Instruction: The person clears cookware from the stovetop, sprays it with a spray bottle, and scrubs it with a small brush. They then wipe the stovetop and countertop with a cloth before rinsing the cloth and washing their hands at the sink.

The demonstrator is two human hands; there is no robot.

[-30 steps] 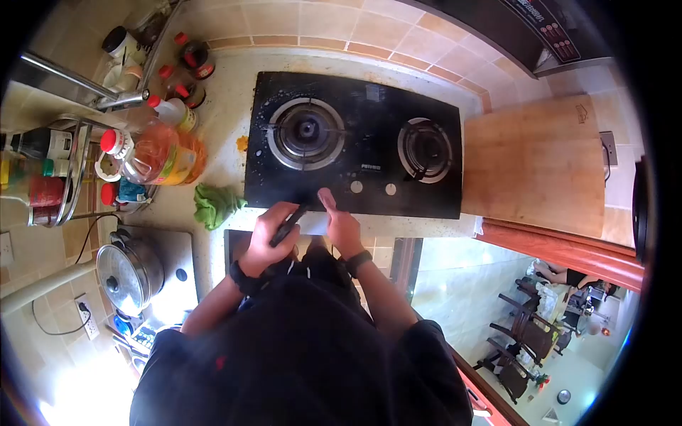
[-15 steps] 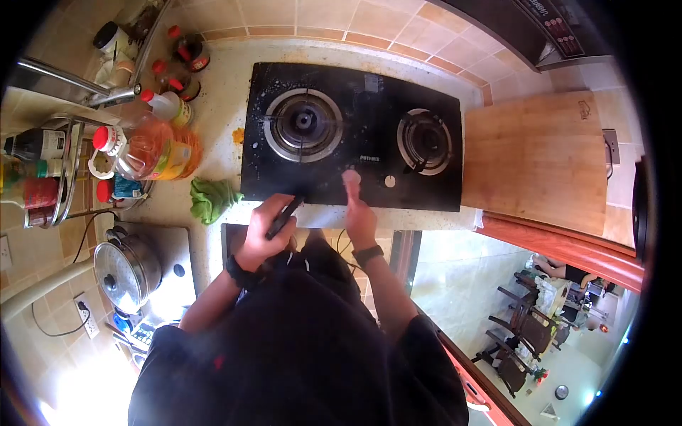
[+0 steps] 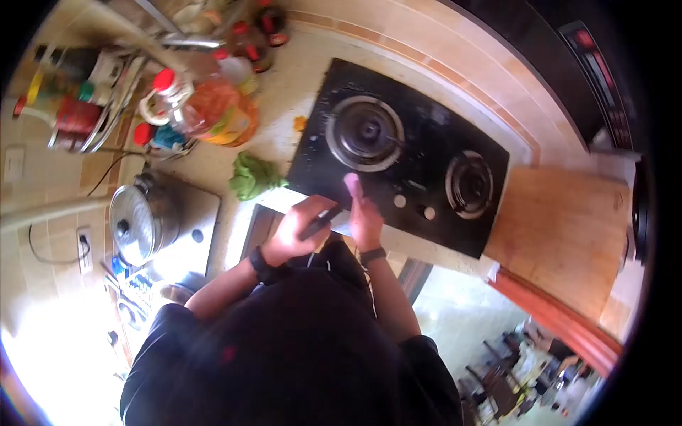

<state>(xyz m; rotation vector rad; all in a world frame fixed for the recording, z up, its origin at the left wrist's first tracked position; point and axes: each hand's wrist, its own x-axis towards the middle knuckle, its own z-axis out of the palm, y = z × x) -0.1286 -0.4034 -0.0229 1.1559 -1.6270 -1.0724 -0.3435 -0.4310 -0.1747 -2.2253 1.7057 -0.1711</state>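
Observation:
Just off the front edge of the hob [image 3: 320,181], my left hand [image 3: 297,231] is closed around a dark elongated object [image 3: 321,221], whose kind I cannot make out. My right hand [image 3: 366,226] is close beside it, at the hob's front edge, its fingers appearing closed. From its top sticks a narrow pinkish shape [image 3: 353,186]; blur hides whether this is a finger or a held thing. The shape reaches over the black hob top, left of two round knobs [image 3: 400,201]. A crumpled green cloth-like thing [image 3: 254,176] lies left of the hob.
An oil jug [image 3: 220,113] and several bottles stand at the left back. A lidded pot [image 3: 145,224] is at the lower left. A wooden board [image 3: 561,234] is right of the hob, under the range hood [image 3: 540,64]. Chairs [image 3: 501,387] show at the lower right.
My view has turned, so the hob appears tilted and farther right. My hands have come closer together. The pinkish shape has left the left knob, which it overlapped before.

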